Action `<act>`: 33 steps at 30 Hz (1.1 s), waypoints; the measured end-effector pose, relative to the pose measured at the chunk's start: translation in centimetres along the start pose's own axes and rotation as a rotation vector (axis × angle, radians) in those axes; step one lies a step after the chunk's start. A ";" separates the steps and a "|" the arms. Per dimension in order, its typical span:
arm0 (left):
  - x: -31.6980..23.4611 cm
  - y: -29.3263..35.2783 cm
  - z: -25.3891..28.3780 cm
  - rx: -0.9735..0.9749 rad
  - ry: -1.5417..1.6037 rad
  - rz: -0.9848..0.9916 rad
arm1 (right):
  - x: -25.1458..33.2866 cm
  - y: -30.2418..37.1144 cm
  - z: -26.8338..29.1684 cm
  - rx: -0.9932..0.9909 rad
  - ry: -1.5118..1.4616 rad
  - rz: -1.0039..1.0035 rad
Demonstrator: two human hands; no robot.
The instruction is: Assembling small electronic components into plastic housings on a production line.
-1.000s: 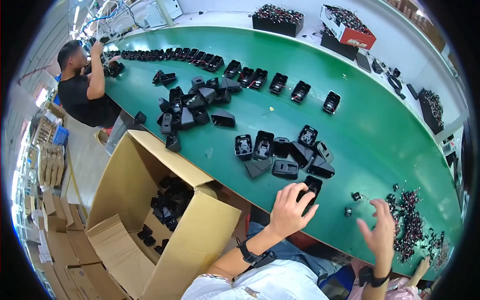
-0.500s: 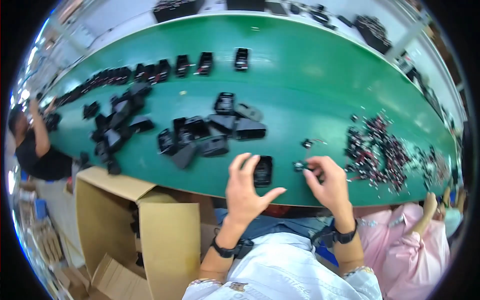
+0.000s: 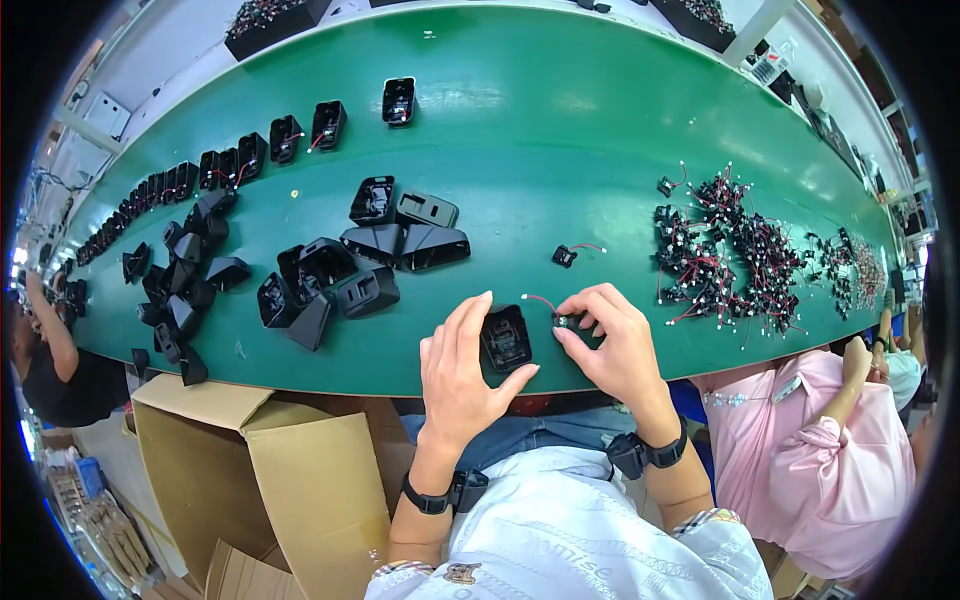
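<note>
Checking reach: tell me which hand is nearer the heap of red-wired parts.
Right. The right hand sits just left of the heap of red-wired parts; the left hand lies farther left, at the black housing.

Glossy black plastic housing [image 3: 506,338] on a smooth, matt green table [image 3: 560,150].
</note>
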State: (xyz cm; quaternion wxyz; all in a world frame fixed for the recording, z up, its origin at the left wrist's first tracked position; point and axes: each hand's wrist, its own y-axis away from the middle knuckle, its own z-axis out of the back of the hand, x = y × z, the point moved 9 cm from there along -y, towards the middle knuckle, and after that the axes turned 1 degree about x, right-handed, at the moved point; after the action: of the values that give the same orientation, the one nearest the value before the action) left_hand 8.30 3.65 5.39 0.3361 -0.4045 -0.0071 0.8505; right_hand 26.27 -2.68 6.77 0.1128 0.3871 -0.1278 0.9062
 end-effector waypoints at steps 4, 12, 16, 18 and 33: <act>-0.1 -0.1 -0.2 0.027 -0.028 -0.042 | 0.1 0.3 0.7 -0.002 0.040 -0.023; 0.0 0.1 -0.3 0.045 -0.009 -0.070 | 0.0 0.5 1.2 -0.081 0.065 0.032; 0.0 0.1 -0.2 0.030 0.001 -0.062 | -0.6 0.7 1.2 -0.086 0.002 -0.017; -0.1 0.1 -0.3 0.032 0.007 -0.060 | -0.7 0.9 1.4 -0.122 -0.072 0.033; -0.8 -0.1 -1.0 0.037 0.053 -0.140 | 4.7 2.6 -0.4 -0.083 -0.076 0.513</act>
State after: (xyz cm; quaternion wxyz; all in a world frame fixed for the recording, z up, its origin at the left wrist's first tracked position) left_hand 9.36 2.99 5.30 0.4021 -0.4190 -0.0106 0.8140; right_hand 22.07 -4.51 9.58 -0.1100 0.3708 -0.2630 0.8839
